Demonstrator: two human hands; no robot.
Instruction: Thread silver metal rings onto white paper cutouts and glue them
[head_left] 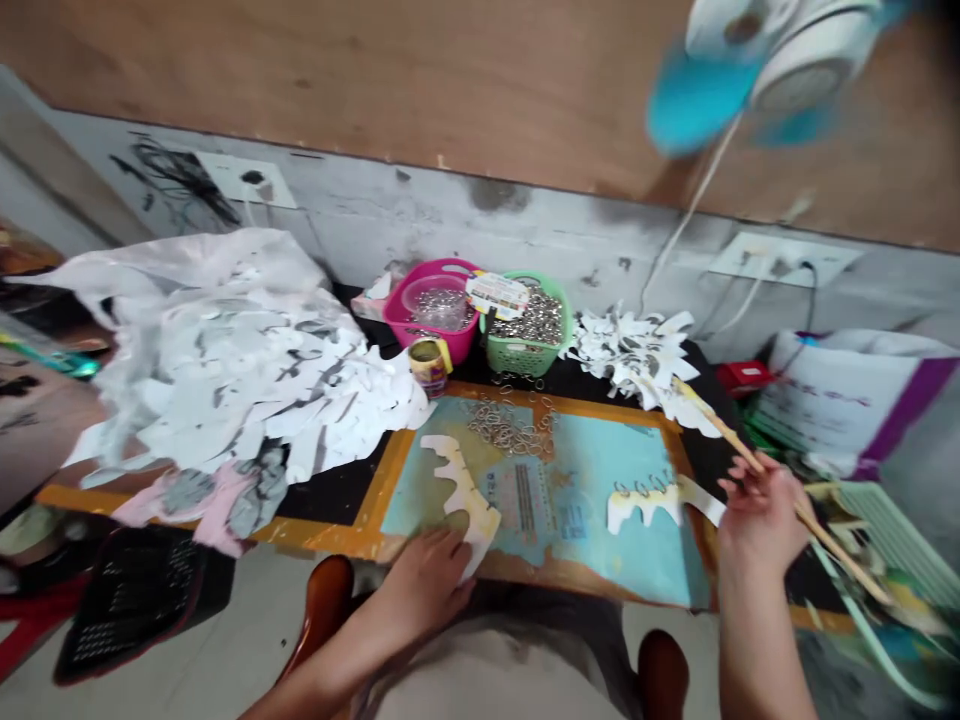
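My left hand (426, 580) rests at the near edge of the blue cutting mat (592, 470), fingers closed on the lower end of a white cut-out card strip (459, 485). My right hand (757, 515) is at the mat's right edge, fingers curled around a long thin wooden stick (780, 490) and touching another white cut-out strip (652, 500) that carries several metal rings. A loose heap of metal rings (514, 425) lies at the mat's far edge.
A big pile of white cut-outs (240, 370) covers the table's left. At the back stand a pink basket (435, 310), a green basket (529, 335) of rings, a small tape roll (429, 362) and more cut-outs (637, 355). A bag (847, 400) sits right, a fan (757, 60) overhead.
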